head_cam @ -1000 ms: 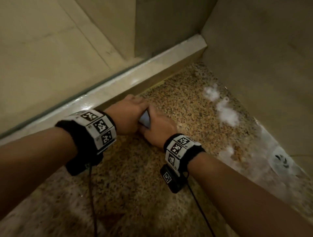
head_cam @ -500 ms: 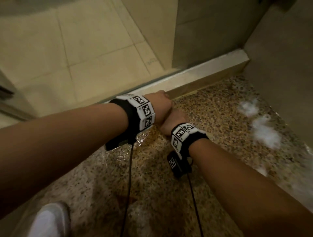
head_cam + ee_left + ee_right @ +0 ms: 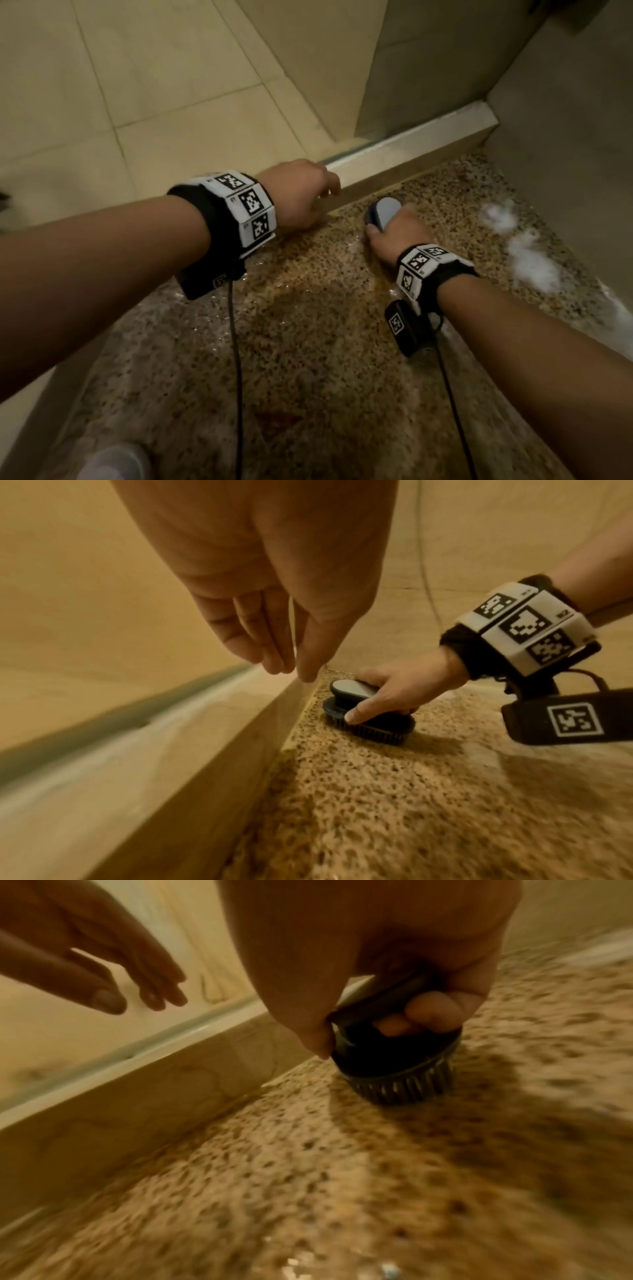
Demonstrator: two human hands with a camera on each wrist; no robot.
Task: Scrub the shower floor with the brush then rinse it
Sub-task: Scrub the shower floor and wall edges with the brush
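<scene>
A dark scrub brush (image 3: 383, 210) (image 3: 366, 714) (image 3: 397, 1066) with a pale grey handle stands bristles-down on the wet speckled shower floor (image 3: 308, 342) (image 3: 411, 804) (image 3: 308, 1177), close to the raised curb. My right hand (image 3: 394, 236) (image 3: 394, 693) (image 3: 377, 988) grips its handle, fingers curled round it. My left hand (image 3: 301, 195) (image 3: 274, 631) (image 3: 113, 969) hovers beside the curb, left of the brush, fingers relaxed and holding nothing.
The pale curb (image 3: 411, 144) (image 3: 171, 750) runs along the floor's far edge, with beige tiles (image 3: 137, 85) beyond it. Shower walls (image 3: 565, 137) close in the far right corner. White foam patches (image 3: 527, 253) lie along the right wall. A white shoe (image 3: 113, 462) shows at bottom left.
The two hands were pressed together on the brush; now my left hand has let go and moved left by the curb, while my right hand holds the brush alone further right.
</scene>
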